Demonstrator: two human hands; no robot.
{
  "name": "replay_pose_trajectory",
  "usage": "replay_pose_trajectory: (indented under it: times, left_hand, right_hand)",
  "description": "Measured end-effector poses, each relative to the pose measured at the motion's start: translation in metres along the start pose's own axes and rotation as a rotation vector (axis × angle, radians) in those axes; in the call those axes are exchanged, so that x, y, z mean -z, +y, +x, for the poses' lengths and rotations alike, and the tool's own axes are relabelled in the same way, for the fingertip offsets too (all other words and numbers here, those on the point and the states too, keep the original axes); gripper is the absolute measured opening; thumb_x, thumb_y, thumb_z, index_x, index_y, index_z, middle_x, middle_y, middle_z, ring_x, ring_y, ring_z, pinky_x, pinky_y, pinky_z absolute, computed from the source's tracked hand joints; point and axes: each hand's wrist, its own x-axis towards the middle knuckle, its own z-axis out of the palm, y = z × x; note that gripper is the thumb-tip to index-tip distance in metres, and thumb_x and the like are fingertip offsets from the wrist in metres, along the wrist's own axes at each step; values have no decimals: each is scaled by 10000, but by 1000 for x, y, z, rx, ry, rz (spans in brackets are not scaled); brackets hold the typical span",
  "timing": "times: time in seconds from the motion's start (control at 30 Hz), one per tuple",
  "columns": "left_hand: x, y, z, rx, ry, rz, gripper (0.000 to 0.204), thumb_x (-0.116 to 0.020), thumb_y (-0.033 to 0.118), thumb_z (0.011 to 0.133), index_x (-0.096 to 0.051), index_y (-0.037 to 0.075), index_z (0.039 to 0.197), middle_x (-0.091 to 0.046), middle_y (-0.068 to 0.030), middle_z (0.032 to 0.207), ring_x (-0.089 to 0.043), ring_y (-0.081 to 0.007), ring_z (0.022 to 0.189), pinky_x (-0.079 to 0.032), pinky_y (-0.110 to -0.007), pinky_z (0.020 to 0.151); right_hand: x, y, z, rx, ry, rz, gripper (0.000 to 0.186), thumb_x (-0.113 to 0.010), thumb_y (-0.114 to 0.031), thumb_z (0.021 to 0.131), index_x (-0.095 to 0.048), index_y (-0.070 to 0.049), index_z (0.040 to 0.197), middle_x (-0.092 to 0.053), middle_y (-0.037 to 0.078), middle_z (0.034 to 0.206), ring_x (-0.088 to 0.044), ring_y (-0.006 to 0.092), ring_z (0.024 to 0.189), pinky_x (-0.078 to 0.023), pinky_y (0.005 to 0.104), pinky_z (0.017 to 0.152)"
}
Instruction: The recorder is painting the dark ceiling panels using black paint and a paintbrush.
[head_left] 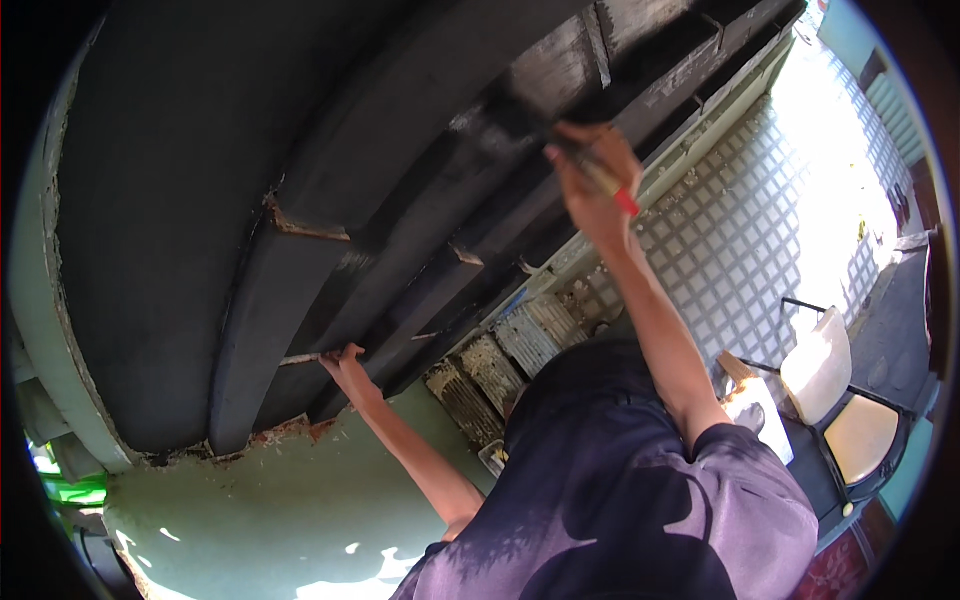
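My right hand (pixel 598 180) is closed around a brush (pixel 607 180) with a pale handle and a red end, partly smeared by motion. Its head meets a dark wooden surface (pixel 500 130), where black coating borders a bare greyish patch (pixel 555 75). Lower and to the left, my left hand (pixel 350 375) rests at the edge of a dark beam (pixel 265 330), its fingers bent over it beside a thin pale strip (pixel 300 359). Several dark beams run diagonally across the surface, with short brown exposed edges (pixel 310 232) at their joints.
A pale green wall (pixel 300 500) with a broken upper edge lies below the beams. Corrugated slabs (pixel 490 370) are near my body. At the right are a sunlit lattice-patterned floor (pixel 740 200), a chair with a cream seat (pixel 862 438) and a white backrest (pixel 818 365).
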Motion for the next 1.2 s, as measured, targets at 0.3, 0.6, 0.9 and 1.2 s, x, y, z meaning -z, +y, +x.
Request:
replay_pose_trajectory:
  times: [0.3,0.6,0.9,1.2]
  left_hand:
    - [-4,6,7,18,22,105,710,-600,81,645,-423,-50,1320,-514,-159,1215,-476,-305,1094,-324,-254,930]
    - [7,4,7,98,-46,49,729,-605,57,666,-401,-36,1359,-500,-108,1110,-456,-254,1002,-356,-265,901]
    - [1,10,3,51,-4,124,722,-587,62,677,-399,-25,1369,-497,-123,1097,-451,-272,998,-301,-251,871]
    - [5,5,9,60,-26,126,718,-591,54,669,-407,-38,1357,-510,-130,1151,-464,-267,1017,-335,-259,923]
  right_hand:
    - [-36,-32,-45,93,-9,-34,230,-754,20,710,-702,-51,923,-680,88,858,-658,277,779,-545,370,697]
    - [-33,-56,-47,-123,-275,277,200,-767,22,718,-716,-9,909,-686,98,852,-664,267,779,-543,341,689]
    - [1,-26,-2,-74,144,-89,229,-761,52,698,-703,2,914,-700,108,890,-651,270,773,-521,346,708]
    - [-40,-50,-76,-20,-405,283,229,-782,-4,726,-715,-2,945,-699,102,927,-662,252,809,-550,337,714]
